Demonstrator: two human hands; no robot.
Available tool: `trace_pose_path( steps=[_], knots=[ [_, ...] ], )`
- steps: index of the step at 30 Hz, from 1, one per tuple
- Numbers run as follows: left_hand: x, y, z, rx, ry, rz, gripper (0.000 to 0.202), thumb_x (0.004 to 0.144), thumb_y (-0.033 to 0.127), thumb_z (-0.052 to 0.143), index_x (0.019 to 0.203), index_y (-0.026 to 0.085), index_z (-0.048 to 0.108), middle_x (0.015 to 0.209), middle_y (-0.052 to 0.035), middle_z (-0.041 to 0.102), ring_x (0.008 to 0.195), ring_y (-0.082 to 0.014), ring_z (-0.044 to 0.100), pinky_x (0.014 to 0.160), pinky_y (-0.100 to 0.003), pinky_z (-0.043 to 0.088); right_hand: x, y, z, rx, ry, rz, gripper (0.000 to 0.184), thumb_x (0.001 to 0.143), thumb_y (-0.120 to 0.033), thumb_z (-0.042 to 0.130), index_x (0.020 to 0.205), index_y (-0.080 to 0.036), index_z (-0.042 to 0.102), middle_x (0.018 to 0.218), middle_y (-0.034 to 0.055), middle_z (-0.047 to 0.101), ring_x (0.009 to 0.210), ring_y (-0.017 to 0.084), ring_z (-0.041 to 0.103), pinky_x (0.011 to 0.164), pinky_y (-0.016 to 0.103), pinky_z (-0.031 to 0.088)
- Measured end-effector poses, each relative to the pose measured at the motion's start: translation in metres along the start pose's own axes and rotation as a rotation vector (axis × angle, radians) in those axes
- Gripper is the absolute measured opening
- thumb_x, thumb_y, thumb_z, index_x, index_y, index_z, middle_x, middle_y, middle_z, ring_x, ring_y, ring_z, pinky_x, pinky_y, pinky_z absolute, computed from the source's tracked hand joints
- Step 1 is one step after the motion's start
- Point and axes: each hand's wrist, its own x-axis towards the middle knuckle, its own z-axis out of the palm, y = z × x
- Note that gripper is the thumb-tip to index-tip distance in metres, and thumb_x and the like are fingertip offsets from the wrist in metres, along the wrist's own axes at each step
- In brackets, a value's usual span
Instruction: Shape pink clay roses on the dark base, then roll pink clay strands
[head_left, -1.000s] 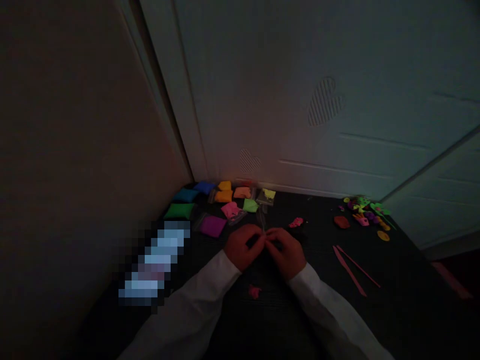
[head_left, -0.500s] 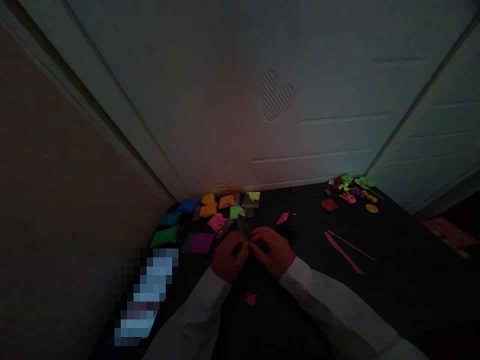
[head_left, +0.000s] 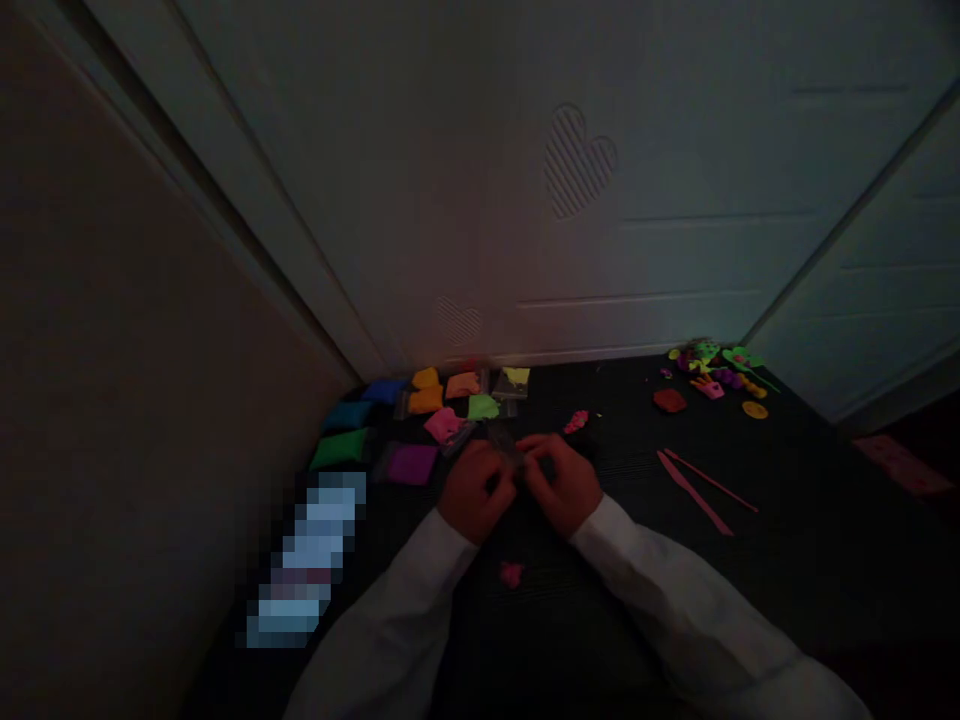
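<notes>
Clear bag point(head_left: 502, 440) (one); two hands point(head_left: 477, 492) point(head_left: 564, 488)

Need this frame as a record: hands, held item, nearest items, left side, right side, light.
hands: left hand and right hand, fingers curled, close together
held_item: apparently a clear bag, between both hands; exact grip too dark to tell
nearest_items: pink lump below the hands; purple packet beside the left hand
left_side: pixelated bright panel; green packet
right_side: pink knife-shaped tool; thin pink stick; red lump
light: dim
</notes>
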Motion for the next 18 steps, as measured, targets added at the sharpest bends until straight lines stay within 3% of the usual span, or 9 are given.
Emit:
trace_pose_path(
  steps=[8, 13, 16, 18],
  knots=[
    [-0.0054, 0.0001, 0.003, 0.112, 0.033, -0.063, 0.015, 0.069, 0.018, 0.045, 0.055, 0.016, 0.047, 0.057, -0.0003, 0.052, 0.059, -0.0113, 0.047, 0.058, -0.025, 0.036, 0.0032, -0.0005, -0.0023, -0.109, -0.012, 0.114, 0.007, 0.074, -0.024, 0.048, 0.075, -0.018, 0.05, 0.087, 0.0055, 0.061, 0.079, 0.014, 0.058, 0.073, 0.028, 0.044],
    [-0.0077, 0.0041, 0.0033, 0.21, 0.036, -0.014, 0.016, 0.065, 0.017, 0.048, 0.05, 0.017, 0.046, 0.05, 0.0012, 0.049, 0.053, -0.0107, 0.044, 0.055, -0.026, 0.033, -0.0006, -0.0002, 0.0001, -0.21, 0.008, 0.208, 0.012, 0.074, -0.028, 0.048, 0.079, -0.018, 0.05, 0.076, 0.0024, 0.061, 0.066, 0.013, 0.058, 0.063, 0.026, 0.045],
    [-0.0087, 0.0055, 0.0, 0.238, 0.081, 0.006, 0.012, 0.067, 0.019, 0.047, 0.055, 0.017, 0.05, 0.057, -0.001, 0.052, 0.061, -0.0132, 0.046, 0.059, -0.028, 0.036, -0.0003, -0.0007, -0.0001, -0.157, 0.027, 0.225, 0.012, 0.074, -0.027, 0.048, 0.083, -0.018, 0.049, 0.077, 0.002, 0.06, 0.068, 0.012, 0.058, 0.065, 0.025, 0.046],
    [-0.0083, 0.0047, -0.0032, 0.249, 0.127, 0.007, 0.014, 0.067, 0.026, 0.05, 0.074, 0.016, 0.057, 0.075, -0.0052, 0.057, 0.078, -0.0182, 0.049, 0.071, -0.033, 0.039, 0.0011, 0.0002, -0.0008, -0.075, 0.032, 0.242, 0.016, 0.075, -0.025, 0.047, 0.089, -0.018, 0.048, 0.08, 0.002, 0.059, 0.07, 0.012, 0.058, 0.066, 0.025, 0.046]
  ],
)
